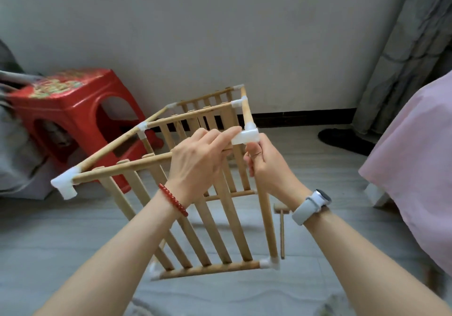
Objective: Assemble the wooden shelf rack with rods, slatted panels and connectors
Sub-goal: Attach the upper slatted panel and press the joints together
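Observation:
A partly built wooden shelf rack (215, 220) is held tilted above the floor, made of slatted panels, round rods and white plastic corner connectors. My left hand (198, 161) lies over the near panel's top rail, its fingers reaching to a white connector (247, 135) at the upper right corner. Just below that connector, my right hand (266, 166) grips the upright rod (267, 220). Another white connector (64, 184) caps the left corner, and a third (269, 263) sits at the lower right.
A small wooden mallet (281, 227) lies on the grey floor beside the rack. A red plastic stool (73, 117) stands at the left by the wall. Pink fabric (415, 168) hangs at the right, with a grey curtain (411, 46) behind it.

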